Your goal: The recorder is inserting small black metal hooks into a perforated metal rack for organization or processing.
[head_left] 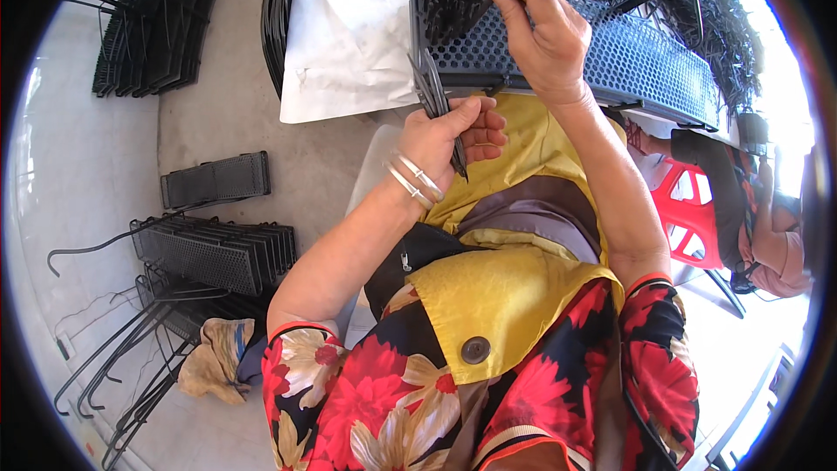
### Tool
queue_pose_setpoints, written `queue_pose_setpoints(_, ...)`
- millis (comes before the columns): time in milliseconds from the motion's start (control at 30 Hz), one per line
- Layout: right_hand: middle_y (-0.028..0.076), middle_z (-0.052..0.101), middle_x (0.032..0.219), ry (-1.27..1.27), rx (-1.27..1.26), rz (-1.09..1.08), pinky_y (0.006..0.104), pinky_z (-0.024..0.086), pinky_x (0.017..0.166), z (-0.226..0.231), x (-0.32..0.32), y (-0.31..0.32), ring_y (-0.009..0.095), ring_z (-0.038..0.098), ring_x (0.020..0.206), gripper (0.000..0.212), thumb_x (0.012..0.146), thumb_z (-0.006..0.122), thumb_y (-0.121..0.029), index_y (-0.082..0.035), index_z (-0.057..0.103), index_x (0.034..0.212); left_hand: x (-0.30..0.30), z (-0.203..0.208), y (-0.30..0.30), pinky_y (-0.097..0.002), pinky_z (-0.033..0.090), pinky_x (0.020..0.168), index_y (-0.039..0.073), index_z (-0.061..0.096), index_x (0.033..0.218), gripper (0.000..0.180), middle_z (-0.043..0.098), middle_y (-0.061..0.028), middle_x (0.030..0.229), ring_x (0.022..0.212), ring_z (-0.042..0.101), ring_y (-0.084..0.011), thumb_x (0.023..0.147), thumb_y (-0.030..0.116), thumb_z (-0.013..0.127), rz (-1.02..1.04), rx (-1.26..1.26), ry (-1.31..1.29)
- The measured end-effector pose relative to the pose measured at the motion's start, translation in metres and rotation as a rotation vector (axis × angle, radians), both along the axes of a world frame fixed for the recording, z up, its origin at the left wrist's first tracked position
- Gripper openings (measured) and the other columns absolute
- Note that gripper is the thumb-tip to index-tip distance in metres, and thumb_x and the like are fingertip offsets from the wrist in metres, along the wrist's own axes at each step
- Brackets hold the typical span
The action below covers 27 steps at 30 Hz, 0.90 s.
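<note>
The left hand point(438, 129) grasped several dark strips point(428, 87) near the front of the rack point(602, 48). The right hand point(551, 39) reached the upright cluster point(452, 2) at its left end; whether it gripped one, I could not tell.

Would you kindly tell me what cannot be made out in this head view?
Middle of the dark strips in the left hand: head view, covered by its thumb.
Whether the right hand pinches a piece: head view, too small and dark against the black tuft.
Part of the perforated panel: head view, hidden behind the tuft.
Rest of the black pile: cut off by the head view's upper edge.
</note>
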State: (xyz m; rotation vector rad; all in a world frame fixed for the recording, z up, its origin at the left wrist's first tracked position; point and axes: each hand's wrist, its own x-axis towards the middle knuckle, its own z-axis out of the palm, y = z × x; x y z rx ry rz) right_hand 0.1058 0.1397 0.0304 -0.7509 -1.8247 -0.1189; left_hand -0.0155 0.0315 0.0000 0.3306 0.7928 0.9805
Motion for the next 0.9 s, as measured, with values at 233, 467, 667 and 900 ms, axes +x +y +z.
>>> queue_pose_setpoints(233,0.011,0.059,0.072,-0.006,-0.07,0.058,0.0305,0.047,0.056,-0.003,-0.002,-0.006,0.026,0.057,0.064,0.015,0.065,0.063,0.004,-0.001,0.057,0.078,0.001,-0.002,0.0,-0.0326,0.05,0.068,-0.006,0.05,0.102,0.029,0.058,-0.0131,0.086,0.076,0.059,-0.0217,0.085,0.018,0.048,-0.004,0.005,-0.015)
queue_pose_setpoints(467,0.01,0.055,0.068,-0.229,-0.279,0.102,0.0312,0.045,0.054,-0.022,0.001,-0.011,0.025,0.054,0.06,0.016,0.071,0.059,0.001,-0.003,0.059,0.086,0.001,0.0,0.001,-0.0326,0.05,0.068,-0.005,0.051,0.102,0.029,0.058,-0.0128,0.085,0.075,0.059,-0.0214,0.085,0.018,0.048,0.008,-0.005,-0.019)
queue_pose_setpoints(667,0.013,0.059,0.073,-0.047,-0.344,0.035,0.0317,0.047,0.056,-0.016,0.002,-0.015,0.027,0.058,0.064,0.023,0.074,0.058,-0.005,-0.004,0.055,0.097,0.003,0.0,0.001,-0.0302,0.051,0.061,-0.005,0.053,0.094,0.023,0.058,-0.0123,0.079,0.069,0.059,-0.0205,0.085,0.016,0.048,0.04,-0.033,-0.029)
queue_pose_setpoints(900,0.006,0.06,0.067,0.15,-1.122,0.279,0.0229,0.045,0.056,0.007,0.008,-0.051,0.008,0.055,0.062,0.026,0.072,0.064,-0.012,0.004,0.057,0.092,0.001,-0.001,0.002,-0.0307,0.051,0.062,-0.005,0.053,0.097,0.026,0.059,-0.0139,0.081,0.071,0.06,-0.0211,0.084,0.018,0.051,-0.048,0.032,-0.069)
